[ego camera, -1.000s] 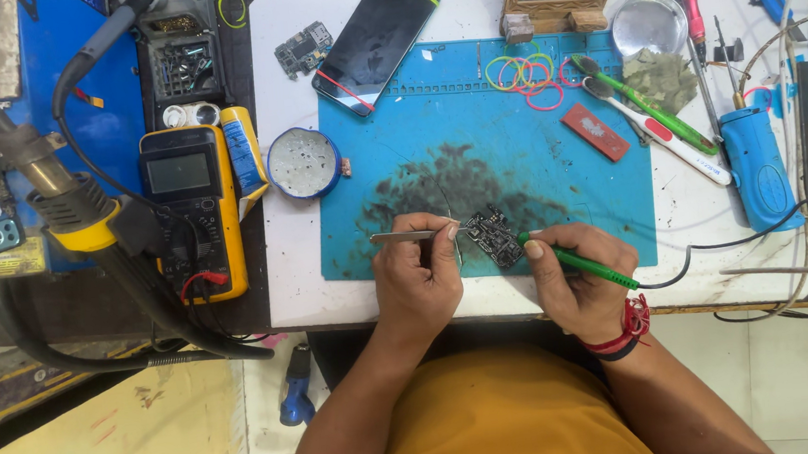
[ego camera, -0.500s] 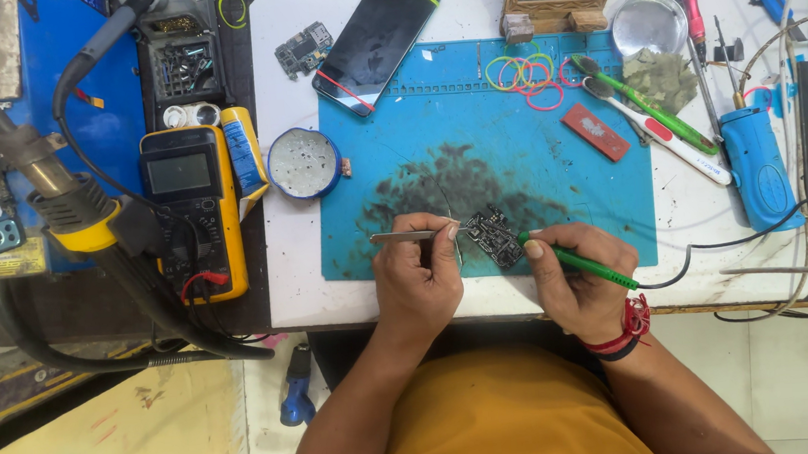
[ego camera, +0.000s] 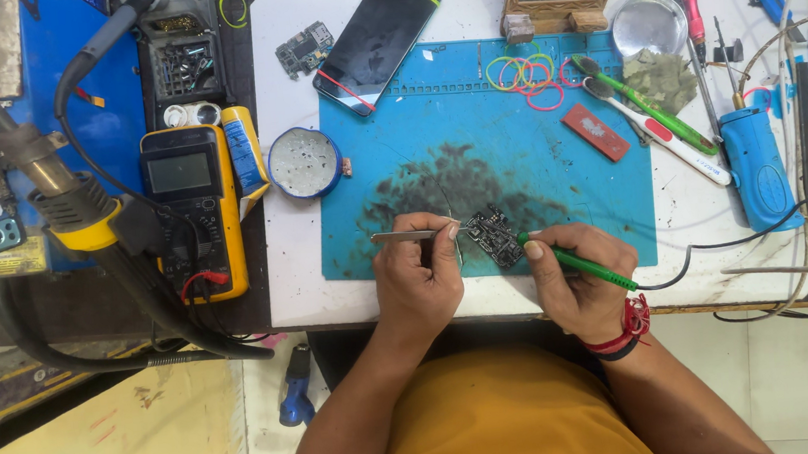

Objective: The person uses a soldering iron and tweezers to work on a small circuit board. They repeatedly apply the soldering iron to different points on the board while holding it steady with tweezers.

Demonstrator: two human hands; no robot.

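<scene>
Soldering is judged the step in hand: tweezers [ego camera: 405,236] are pinched by the left hand [ego camera: 415,280], fingers pressed together, and a green soldering iron [ego camera: 578,262] is gripped by the right hand [ego camera: 579,275]. Both tips meet the small circuit board [ego camera: 492,236] on the blue mat [ego camera: 555,175] covering the counter [ego camera: 295,266]. Steady, fine tip placement is called for next.

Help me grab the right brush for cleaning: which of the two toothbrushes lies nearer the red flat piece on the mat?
The white-and-red toothbrush; it runs just beside the red flat piece, while the green toothbrush lies beyond it.
</scene>
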